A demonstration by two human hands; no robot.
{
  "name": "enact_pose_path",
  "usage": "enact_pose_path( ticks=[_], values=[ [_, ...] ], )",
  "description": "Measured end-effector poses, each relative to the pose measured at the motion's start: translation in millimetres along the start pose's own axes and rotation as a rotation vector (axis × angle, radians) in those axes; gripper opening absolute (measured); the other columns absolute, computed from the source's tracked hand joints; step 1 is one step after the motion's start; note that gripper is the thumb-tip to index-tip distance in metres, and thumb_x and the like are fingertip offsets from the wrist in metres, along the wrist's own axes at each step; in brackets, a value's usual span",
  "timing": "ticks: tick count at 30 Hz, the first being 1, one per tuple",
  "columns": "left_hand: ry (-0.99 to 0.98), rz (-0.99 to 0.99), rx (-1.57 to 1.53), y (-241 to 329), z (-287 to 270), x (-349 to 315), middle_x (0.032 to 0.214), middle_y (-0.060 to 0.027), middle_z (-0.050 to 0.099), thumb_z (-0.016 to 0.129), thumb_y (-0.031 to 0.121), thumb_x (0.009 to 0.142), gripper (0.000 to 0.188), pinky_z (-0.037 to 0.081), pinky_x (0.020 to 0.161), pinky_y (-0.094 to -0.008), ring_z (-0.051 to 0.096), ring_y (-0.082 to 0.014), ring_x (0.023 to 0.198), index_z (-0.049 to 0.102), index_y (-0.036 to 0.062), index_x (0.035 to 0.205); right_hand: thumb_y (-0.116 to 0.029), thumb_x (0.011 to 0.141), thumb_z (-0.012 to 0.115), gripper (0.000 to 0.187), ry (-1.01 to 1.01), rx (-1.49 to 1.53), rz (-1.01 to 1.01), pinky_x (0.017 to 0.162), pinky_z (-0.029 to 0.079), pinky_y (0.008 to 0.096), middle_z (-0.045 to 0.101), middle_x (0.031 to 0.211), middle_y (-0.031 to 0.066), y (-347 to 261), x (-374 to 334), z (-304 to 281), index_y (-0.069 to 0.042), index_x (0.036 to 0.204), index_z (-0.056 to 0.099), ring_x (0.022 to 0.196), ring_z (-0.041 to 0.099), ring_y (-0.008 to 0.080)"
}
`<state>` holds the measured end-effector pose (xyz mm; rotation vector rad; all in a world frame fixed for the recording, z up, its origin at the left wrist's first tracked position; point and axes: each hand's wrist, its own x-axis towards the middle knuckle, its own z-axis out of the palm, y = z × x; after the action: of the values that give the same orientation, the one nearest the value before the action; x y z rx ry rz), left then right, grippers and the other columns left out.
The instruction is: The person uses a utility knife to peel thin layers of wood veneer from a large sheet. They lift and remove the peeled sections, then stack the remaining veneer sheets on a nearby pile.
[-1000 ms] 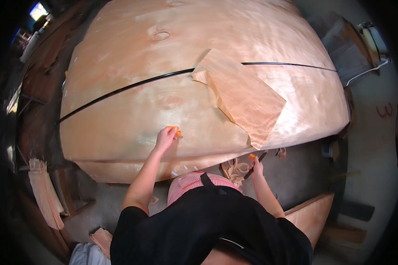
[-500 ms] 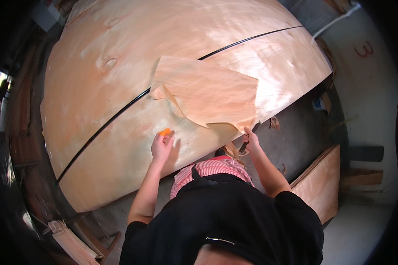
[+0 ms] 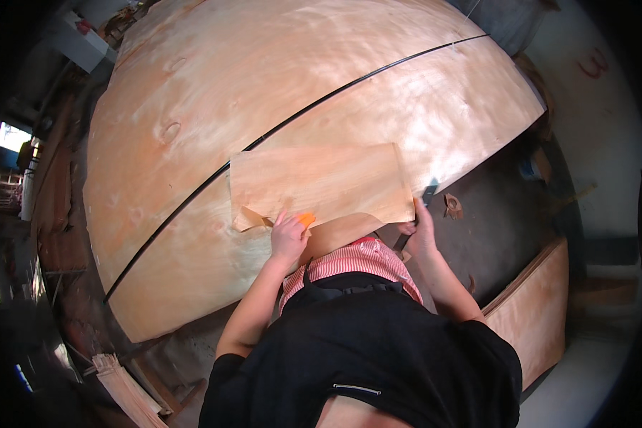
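Note:
A loose piece of thin wood veneer [image 3: 321, 178] lies on a large veneer sheet, its near edge torn and uneven. At this torn edge is my left hand [image 3: 289, 239], its fingers curled, with a small orange thing [image 3: 307, 220] at the fingertips; what kind of thing it is I cannot make out. My right hand [image 3: 422, 232] is closed around a dark knife [image 3: 429, 191], whose flat blade points away from me beyond the piece's right corner. The right fingers are beside that corner; whether they also pinch it I cannot tell.
The large veneer sheet [image 3: 171, 257] spreads across the work surface, crossed by a long black strip [image 3: 321, 103]. Stacked veneer [image 3: 531, 314] stands at the lower right. Scraps [image 3: 452, 207] lie on the dark floor, and wood strips [image 3: 125, 389] are at the lower left.
The loose veneer piece has been drawn toward me and turned straighter. My left hand has moved right to its torn edge. My right hand and the knife have shifted slightly right.

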<state>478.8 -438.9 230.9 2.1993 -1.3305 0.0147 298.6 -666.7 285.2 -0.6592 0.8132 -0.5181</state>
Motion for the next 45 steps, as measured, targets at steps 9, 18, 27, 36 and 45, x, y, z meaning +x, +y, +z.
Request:
enact_pose_path(
  ticks=[9, 18, 27, 36, 45],
  values=[
    [-0.001, -0.31, -0.028, 89.8, -121.7, -21.2, 0.069, -0.0103, 0.056, 0.063, 0.006, 0.064, 0.015, 0.044, 0.059, -0.0347, 0.054, -0.0276, 0.066, 0.062, 0.0068, 0.079, -0.009, 0.082, 0.049, 0.012, -0.019, -1.256, -0.81, 0.064, 0.043, 0.0309, 0.058, 0.077, 0.0063, -24.0, 137.8, -25.6, -0.003, 0.089, 0.057, 0.071, 0.056, 0.0214],
    [-0.011, -0.501, 0.166, 144.2, -163.1, -51.5, 0.063, -0.0117, 0.052, 0.061, 0.003, 0.061, 0.013, 0.043, 0.057, -0.0349, 0.052, -0.0288, 0.062, 0.062, 0.0044, 0.075, -0.011, 0.078, 0.039, 0.031, -0.463, -1.942, -1.04, 0.096, 0.025, 0.0375, 0.031, 0.131, 0.0057, 96.4, 227.3, 52.2, -0.003, 0.103, 0.055, 0.122, 0.026, 0.0232],
    [0.026, -0.664, 0.177, 138.2, -186.5, -68.5, 0.063, -0.0114, 0.053, 0.06, 0.003, 0.063, 0.016, 0.042, 0.056, -0.0342, 0.053, -0.0271, 0.062, 0.063, 0.0063, 0.078, -0.006, 0.072, 0.043, 0.042, -0.478, -2.008, -0.973, 0.099, 0.02, 0.0382, 0.029, 0.134, 0.0046, 91.9, 210.3, 44.6, -0.002, 0.115, 0.046, 0.123, 0.025, 0.0232],
    [0.004, -0.681, 0.153, 114.0, -184.7, -87.0, 0.063, -0.0102, 0.055, 0.059, 0.003, 0.063, 0.015, 0.043, 0.058, -0.0347, 0.054, -0.0267, 0.064, 0.062, 0.0063, 0.077, 0.001, 0.067, 0.045, 0.057, -0.471, -2.08, -0.766, 0.1, 0.019, 0.0419, 0.03, 0.132, 0.0073, 48.8, 91.2, -85.8, -0.003, 0.123, 0.037, 0.124, 0.024, 0.0262],
    [-0.061, -0.661, 0.162, 79.6, -197.6, -107.9, 0.064, -0.0092, 0.055, 0.06, 0.004, 0.061, 0.012, 0.043, 0.059, -0.0353, 0.054, -0.0265, 0.064, 0.062, 0.0056, 0.073, -0.008, 0.085, 0.042, 0.026, -0.58, -1.216, -0.069, 0.057, 0.045, 0.0237, 0.056, 0.091, 0.0073, 115.2, 116.1, -28.5, -0.001, 0.11, 0.045, 0.068, 0.055, 0.0133]
  ],
)
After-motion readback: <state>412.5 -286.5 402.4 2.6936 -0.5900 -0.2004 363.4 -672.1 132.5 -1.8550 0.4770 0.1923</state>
